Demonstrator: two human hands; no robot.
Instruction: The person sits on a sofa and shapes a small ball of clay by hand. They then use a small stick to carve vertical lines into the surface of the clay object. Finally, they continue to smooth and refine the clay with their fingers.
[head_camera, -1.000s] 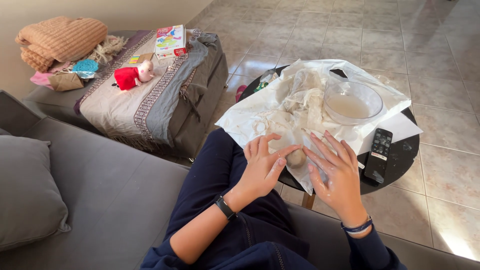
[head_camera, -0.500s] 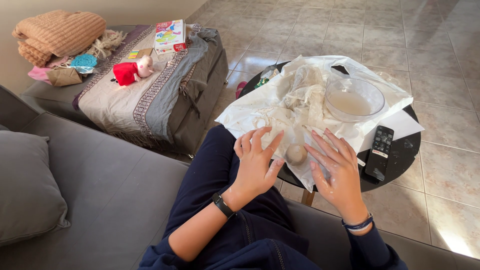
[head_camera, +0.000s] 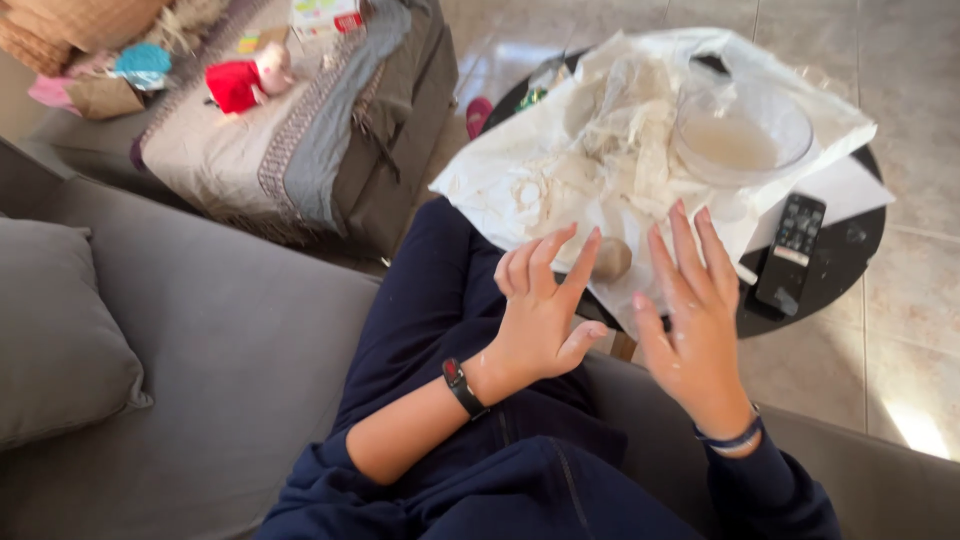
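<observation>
My left hand (head_camera: 541, 307) and my right hand (head_camera: 690, 316) hover side by side above my lap, fingers spread, holding nothing. White powder dusts both palms. Just beyond the fingertips a small round ball of dough (head_camera: 610, 260) lies on a crumpled white sheet (head_camera: 500, 185) that covers a round black table (head_camera: 850, 260). A clear glass bowl (head_camera: 742, 130) with pale liquid stands on the sheet at the back right. Scraps of torn white paper are heaped in the middle of the sheet.
A black remote control (head_camera: 791, 253) lies on the table by my right hand. I sit on a grey sofa (head_camera: 230, 350) with a grey cushion (head_camera: 55, 330) at the left. A covered ottoman (head_camera: 290, 150) at the back left carries a red toy (head_camera: 238, 82) and clutter.
Both hands have lifted off the sheet and drawn back toward my body, leaving the dough ball lying uncovered on the sheet. The view has tilted closer to the table.
</observation>
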